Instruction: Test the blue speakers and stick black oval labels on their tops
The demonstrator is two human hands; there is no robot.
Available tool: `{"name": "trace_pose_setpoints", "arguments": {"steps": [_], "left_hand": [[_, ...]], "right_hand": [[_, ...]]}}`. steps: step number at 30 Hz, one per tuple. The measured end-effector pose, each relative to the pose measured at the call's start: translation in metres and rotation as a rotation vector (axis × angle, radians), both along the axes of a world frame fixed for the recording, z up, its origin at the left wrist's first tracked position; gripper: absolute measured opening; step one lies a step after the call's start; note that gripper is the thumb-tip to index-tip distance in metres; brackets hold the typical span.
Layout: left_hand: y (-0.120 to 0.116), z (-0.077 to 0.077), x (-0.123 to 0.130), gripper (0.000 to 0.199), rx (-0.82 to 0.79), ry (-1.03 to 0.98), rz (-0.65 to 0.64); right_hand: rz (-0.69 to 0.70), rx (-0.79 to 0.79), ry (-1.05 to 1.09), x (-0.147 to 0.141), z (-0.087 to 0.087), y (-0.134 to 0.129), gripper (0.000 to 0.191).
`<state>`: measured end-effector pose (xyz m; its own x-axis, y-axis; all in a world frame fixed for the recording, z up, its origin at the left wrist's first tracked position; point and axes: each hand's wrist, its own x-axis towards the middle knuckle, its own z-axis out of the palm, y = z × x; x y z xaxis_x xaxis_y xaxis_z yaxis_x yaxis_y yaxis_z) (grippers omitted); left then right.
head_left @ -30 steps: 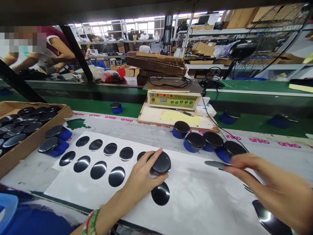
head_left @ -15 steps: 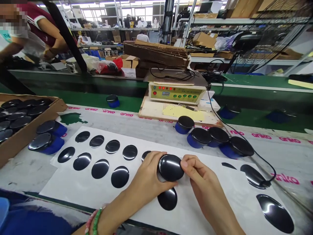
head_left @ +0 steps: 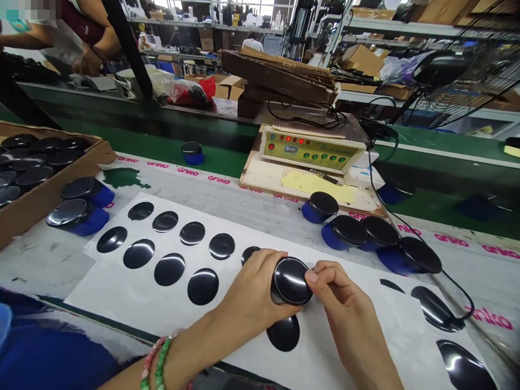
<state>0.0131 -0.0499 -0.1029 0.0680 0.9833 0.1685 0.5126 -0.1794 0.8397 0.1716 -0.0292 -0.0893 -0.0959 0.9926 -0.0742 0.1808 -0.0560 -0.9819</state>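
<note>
My left hand (head_left: 258,287) is wrapped round a round piece with a glossy black top (head_left: 291,280), held above the white sheet (head_left: 239,325). My right hand (head_left: 345,303) touches the right edge of that top with thumb and index finger pinched together; whether anything thin is between them is too small to tell. Flat glossy black discs (head_left: 203,286) lie in rows on the sheet to the left. One more disc (head_left: 283,331) lies just below my left hand. Further discs (head_left: 467,365) are at the right.
Blue pieces with black tops (head_left: 345,232) stand behind my right hand, two more (head_left: 79,216) at the left. A cardboard box (head_left: 57,176) holds several. Behind are a control unit (head_left: 312,151), a black cable (head_left: 414,230) and a person's arms (head_left: 101,49).
The camera view has shifted and tilted, so the bench looks rotated. Both hands keep the same hold, and the black top in them now faces the camera a little more.
</note>
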Motion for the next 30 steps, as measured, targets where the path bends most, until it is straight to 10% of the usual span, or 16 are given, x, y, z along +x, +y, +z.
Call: {"name": "trace_pose_setpoints", "arguments": {"steps": [21,30], "left_hand": [[0.0,0.001,-0.004,0.061,0.054,0.102,-0.039],[-0.005,0.012,-0.004,0.058,0.216,0.543,-0.125]], "right_hand": [[-0.054,0.254,-0.229,-0.008,-0.005,-0.007,0.027],[-0.205,0.165,-0.409,0.029,0.005,0.003,0.04]]}}
